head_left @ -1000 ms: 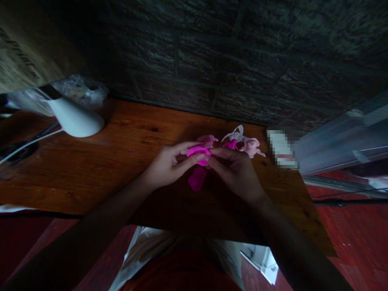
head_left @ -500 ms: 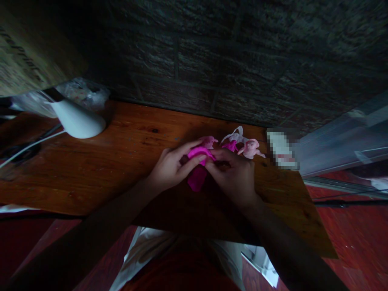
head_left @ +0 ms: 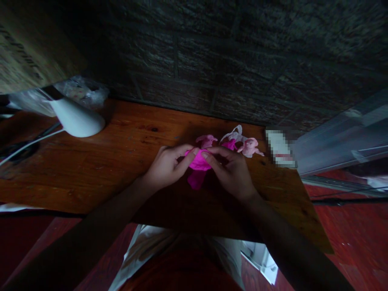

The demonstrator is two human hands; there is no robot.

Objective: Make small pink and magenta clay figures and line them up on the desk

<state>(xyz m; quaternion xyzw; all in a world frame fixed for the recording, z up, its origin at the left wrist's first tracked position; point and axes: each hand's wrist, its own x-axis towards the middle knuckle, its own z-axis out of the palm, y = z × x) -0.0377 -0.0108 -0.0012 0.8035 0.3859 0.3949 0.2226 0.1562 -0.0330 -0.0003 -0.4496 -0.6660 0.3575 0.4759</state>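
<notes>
Between both hands is a bright pink piece of crepe paper, its upper edge pinched and its body hanging down. My left hand grips the left end of that edge with thumb and fingers. On the right end, the thumb and forefinger of my right hand are closed. Just below, a darker magenta paper piece lies on the wooden table. Beyond my fingers rest a light pink paper shape, a magenta one, a pale pink one and a white one.
A white lamp-like cone with a cable stands on the left, near clear plastic bags and a cardboard box. A blurred-out white object lies at the right end. A dark brick wall runs along the back edge.
The pink paper was curled in an arch between my fingers; now it is opened flatter and hangs downward. Both hands have shifted slightly, with the thumbs now at its upper edge.
</notes>
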